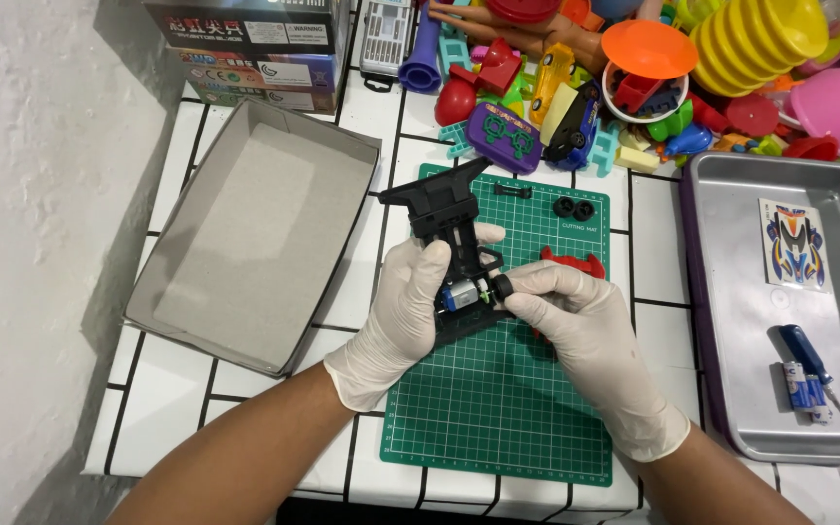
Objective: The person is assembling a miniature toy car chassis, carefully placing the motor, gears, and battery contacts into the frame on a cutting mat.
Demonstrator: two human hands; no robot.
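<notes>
Both gloved hands are on the black toy car chassis (451, 248), held just above the green cutting mat (503, 399), upper middle of the mat. Left hand (402, 311) is wrapped around the chassis's left side, fingers closed on it, thumb on top. Right hand (576, 316) pinches a small black wheel (503, 286) at the chassis's right edge between thumb and fingertips. A small motor (461, 295) with a blue end sits in the chassis near the hands. Red car body piece (572, 262) lies on the mat, partly hidden behind the right hand. Two black tyres (573, 208) lie together near the mat's top right. Containers: the open grey cardboard box lid (245, 243) left of the mat shows only bare cardboard inside. The metal tray (731, 292) on the right holds a sticker sheet (794, 245), a blue-handled screwdriver (806, 354) and two batteries (806, 391) touching the screwdriver. Pile of coloured plastic toys (653, 78) along the back; printed boxes (255, 49) stacked at top left.
</notes>
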